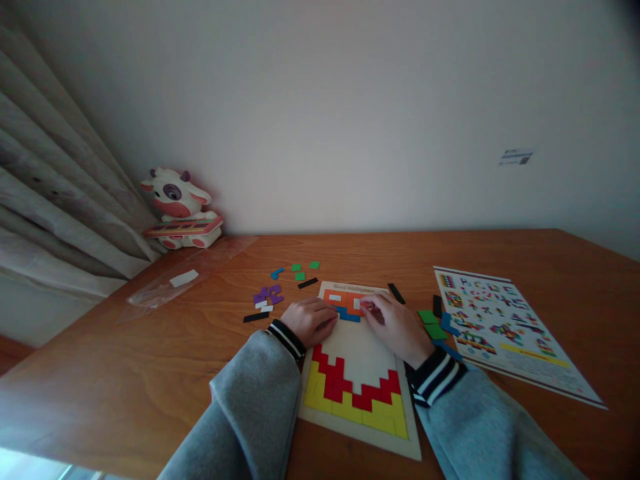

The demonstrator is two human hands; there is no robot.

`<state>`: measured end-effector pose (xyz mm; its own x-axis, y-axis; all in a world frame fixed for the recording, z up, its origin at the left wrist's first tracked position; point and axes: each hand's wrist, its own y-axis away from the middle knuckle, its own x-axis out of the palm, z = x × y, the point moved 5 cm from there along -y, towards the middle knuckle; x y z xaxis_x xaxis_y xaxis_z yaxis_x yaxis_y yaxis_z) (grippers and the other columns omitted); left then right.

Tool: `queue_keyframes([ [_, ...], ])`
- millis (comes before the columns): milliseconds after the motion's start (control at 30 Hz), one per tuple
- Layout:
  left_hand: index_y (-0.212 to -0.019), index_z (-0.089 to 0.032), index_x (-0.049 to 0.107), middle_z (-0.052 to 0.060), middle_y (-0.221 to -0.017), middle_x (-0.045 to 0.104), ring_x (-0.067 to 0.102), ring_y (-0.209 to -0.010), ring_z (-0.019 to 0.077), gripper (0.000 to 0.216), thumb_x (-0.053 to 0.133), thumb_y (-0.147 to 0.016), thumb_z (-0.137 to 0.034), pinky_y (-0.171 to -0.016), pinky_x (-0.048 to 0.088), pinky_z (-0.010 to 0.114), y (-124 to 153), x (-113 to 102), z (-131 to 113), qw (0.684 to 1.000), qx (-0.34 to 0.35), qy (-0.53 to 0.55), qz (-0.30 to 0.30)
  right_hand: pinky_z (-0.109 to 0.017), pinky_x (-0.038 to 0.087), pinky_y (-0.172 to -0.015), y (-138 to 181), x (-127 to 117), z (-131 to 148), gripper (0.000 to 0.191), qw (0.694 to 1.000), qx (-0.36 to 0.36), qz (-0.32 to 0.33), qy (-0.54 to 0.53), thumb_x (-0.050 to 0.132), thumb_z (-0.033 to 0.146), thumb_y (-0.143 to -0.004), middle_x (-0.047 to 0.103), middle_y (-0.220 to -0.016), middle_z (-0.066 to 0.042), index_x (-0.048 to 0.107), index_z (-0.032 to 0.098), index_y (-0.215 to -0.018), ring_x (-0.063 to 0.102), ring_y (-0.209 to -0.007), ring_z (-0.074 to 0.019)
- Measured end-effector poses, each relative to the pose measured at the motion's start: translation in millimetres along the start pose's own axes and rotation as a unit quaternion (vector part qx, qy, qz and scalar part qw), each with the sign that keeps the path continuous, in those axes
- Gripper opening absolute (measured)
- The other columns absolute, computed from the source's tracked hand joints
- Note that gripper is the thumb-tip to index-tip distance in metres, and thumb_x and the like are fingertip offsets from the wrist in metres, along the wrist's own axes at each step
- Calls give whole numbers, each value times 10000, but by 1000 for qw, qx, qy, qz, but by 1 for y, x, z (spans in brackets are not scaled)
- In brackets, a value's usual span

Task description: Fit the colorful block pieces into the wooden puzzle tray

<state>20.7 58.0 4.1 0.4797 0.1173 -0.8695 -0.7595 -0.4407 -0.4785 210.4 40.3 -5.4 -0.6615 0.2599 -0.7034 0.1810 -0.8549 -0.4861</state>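
A pale wooden puzzle board (361, 347) lies flat on the brown table. Yellow and red pieces (350, 393) fill its near end, orange and blue ones (345, 303) its far end, with a bare middle. My left hand (310, 321) rests on the board's left edge, fingers curled, with nothing visible in it. My right hand (393, 325) reaches over the far part of the board, its fingertips pinched on a small white piece (357, 303) among the orange ones. Grey sleeves with striped cuffs cover both arms.
Loose pieces lie around the board: purple, white and black (267, 297) to the left, green and blue (300, 272) farther back, green, blue and black (435, 327) to the right. A printed pattern sheet (505, 327) lies right. A plastic bag (175, 280), cow toy (180, 208) and curtain stand at left.
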Motion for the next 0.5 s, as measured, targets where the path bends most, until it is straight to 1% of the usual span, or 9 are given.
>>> queue_keyframes([
  [200, -979, -198, 706, 64, -977, 717, 657, -880, 175, 230, 490, -936, -263, -834, 542, 308, -2, -2, -3, 1000, 21, -21, -5, -354, 565, -791, 0, 0, -9, 148, 1000, 6, -4, -27, 503, 179, -901, 669, -974, -62, 616, 214, -990, 673, -844, -186],
  [300, -995, -214, 715, 62, -974, 705, 649, -872, 167, 251, 483, -942, -294, -817, 542, 301, -2, -1, -3, 999, 33, -35, -4, -349, 565, -794, 0, 2, -8, 123, 999, -2, 3, -35, 566, 204, -876, 666, -975, -58, 627, 214, -983, 670, -852, -187],
  [400, -1024, -225, 719, 65, -991, 693, 638, -882, 178, 271, 484, -944, -333, -801, 543, 313, -1, 0, -4, 998, 45, -50, 4, -363, 546, -845, 0, 1, -4, 100, 999, -17, 13, -38, 633, 227, -842, 663, -972, -52, 645, 223, -941, 654, -927, -205],
  [500, -1032, -239, 726, 67, -1010, 684, 626, -880, 189, 277, 488, -945, -352, -797, 539, 331, 0, 1, -3, 997, 46, -65, 5, -368, 536, -843, 0, 0, -2, 60, 999, -25, 22, -37, 605, 214, -861, 653, -959, -49, 657, 231, -887, 646, -925, -205],
])
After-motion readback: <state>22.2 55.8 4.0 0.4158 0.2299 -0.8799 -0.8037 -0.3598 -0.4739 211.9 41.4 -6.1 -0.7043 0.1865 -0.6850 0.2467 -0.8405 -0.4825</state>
